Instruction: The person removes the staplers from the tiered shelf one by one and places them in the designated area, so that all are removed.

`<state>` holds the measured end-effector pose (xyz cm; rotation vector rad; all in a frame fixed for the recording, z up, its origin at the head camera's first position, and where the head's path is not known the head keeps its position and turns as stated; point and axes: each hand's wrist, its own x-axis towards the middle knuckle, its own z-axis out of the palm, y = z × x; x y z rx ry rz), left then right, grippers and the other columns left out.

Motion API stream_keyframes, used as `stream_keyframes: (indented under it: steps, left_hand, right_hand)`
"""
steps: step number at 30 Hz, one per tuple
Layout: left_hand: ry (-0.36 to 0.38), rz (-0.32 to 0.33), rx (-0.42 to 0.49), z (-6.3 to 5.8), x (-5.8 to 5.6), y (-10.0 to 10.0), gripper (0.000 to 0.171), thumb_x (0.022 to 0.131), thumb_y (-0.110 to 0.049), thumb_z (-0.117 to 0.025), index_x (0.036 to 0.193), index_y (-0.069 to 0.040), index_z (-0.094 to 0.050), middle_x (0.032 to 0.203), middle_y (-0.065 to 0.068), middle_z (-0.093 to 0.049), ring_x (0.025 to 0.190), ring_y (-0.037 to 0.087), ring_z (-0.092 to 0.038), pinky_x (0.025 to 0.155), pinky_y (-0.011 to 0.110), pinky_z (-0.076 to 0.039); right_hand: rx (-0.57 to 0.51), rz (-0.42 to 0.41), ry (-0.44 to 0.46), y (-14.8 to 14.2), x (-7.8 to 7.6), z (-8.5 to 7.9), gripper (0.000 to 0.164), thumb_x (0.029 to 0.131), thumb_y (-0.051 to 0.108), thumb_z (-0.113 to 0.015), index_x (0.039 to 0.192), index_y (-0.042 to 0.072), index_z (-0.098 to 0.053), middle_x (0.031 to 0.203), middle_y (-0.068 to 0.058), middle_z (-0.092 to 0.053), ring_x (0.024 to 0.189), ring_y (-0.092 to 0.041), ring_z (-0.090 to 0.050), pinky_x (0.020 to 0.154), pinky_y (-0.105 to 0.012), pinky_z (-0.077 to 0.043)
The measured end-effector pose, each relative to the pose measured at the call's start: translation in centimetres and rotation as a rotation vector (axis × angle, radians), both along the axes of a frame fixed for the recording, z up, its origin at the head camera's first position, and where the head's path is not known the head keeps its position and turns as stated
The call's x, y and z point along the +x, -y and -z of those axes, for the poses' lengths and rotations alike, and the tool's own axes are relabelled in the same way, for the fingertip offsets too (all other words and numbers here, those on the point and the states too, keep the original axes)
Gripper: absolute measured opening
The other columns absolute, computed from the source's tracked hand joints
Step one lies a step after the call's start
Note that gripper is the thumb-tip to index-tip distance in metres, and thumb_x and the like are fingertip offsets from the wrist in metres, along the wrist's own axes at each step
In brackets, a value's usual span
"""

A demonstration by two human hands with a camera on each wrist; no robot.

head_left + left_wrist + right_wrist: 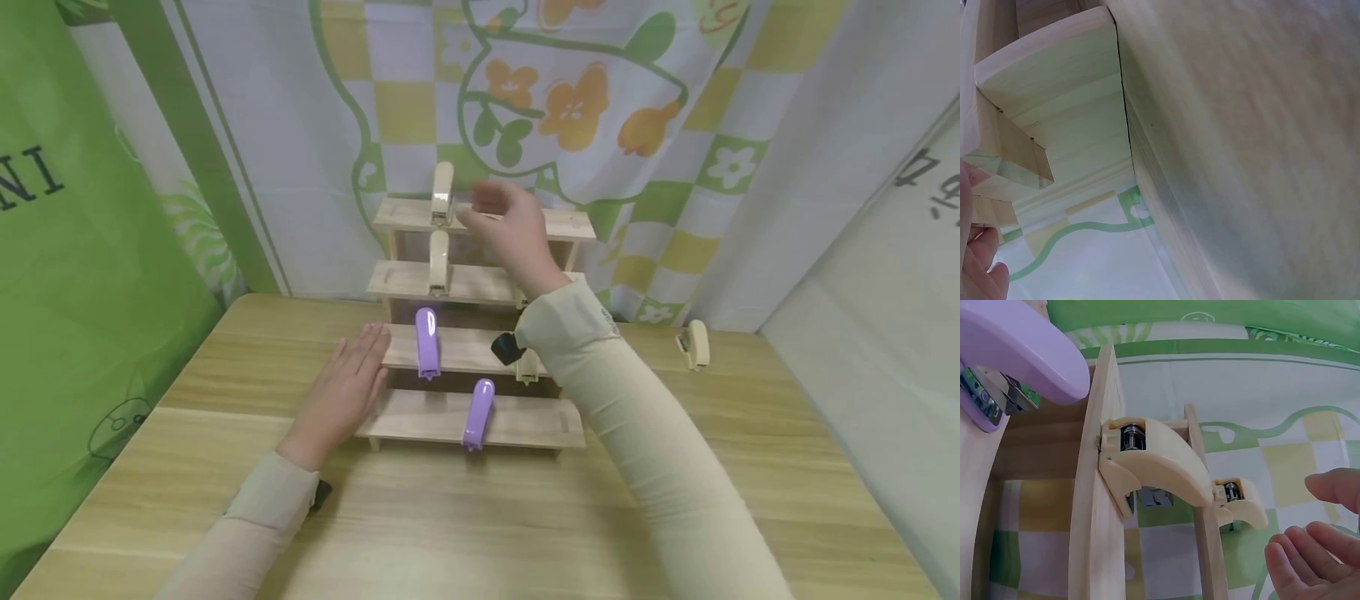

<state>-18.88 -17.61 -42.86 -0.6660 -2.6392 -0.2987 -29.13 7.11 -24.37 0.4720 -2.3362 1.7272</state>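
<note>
My right hand (513, 229) is at the top shelf, just right of a cream stapler (442, 192), its fingers loosely bent. In the right wrist view that hand (1316, 550) has nothing between thumb and fingers. My left hand (341, 387) rests with straight fingers against the left end of the wooden tiered rack (408, 425). Another cream stapler (438, 262) stands on the tier below the top. A purple stapler (427, 342) is on the tier under that, and a second purple stapler (478, 414) leans slightly on the lowest tier.
Behind my right sleeve, a cream stapler (527, 367) on the right of the third tier is partly hidden. One more cream stapler (696, 343) stands on the wooden table (450, 525) to the right. A patterned curtain (405, 108) hangs close behind the rack.
</note>
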Motion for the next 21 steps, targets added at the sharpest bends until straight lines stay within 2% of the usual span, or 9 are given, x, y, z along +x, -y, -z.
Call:
stream_keyframes:
  steps: [6, 12, 21]
  left_hand:
    - [-0.023, 0.015, 0.011, 0.2, -0.1, 0.0, 0.058, 0.105, -0.019, -0.050, 0.154, 0.006, -0.031, 0.161, 0.024, -0.030, 0.149, 0.039, -0.029, 0.122, 0.059, -0.024]
    - [-0.015, 0.021, 0.013, 0.1, -0.1, 0.0, 0.058, 0.106, -0.020, -0.049, 0.155, 0.006, -0.030, 0.162, 0.023, -0.029, 0.149, 0.039, -0.028, 0.123, 0.058, -0.022]
    - [-0.004, 0.016, 0.010, 0.0, 0.0, 0.1, 0.058, 0.106, -0.020, -0.049, 0.155, 0.006, -0.030, 0.162, 0.023, -0.029, 0.149, 0.039, -0.028, 0.124, 0.057, -0.021]
  right_hand:
    - [0.068, 0.014, 0.030, 1.0, -1.2, -0.1, 0.055, 0.091, 0.014, -0.075, 0.140, 0.001, -0.055, 0.135, -0.016, -0.061, 0.121, -0.024, -0.060, 0.102, -0.025, -0.052]
    - [0.026, 0.033, 0.119, 2.1, -2.0, 0.4, 0.059, 0.090, 0.015, -0.077, 0.143, 0.005, -0.053, 0.136, -0.009, -0.060, 0.121, -0.019, -0.058, 0.101, -0.025, -0.051]
    - [0.092, 0.096, 0.111, 3.7, -3.0, 1.2, 0.063, 0.090, 0.020, -0.079, 0.145, 0.003, -0.051, 0.135, -0.010, -0.063, 0.120, -0.019, -0.061, 0.102, -0.025, -0.051]
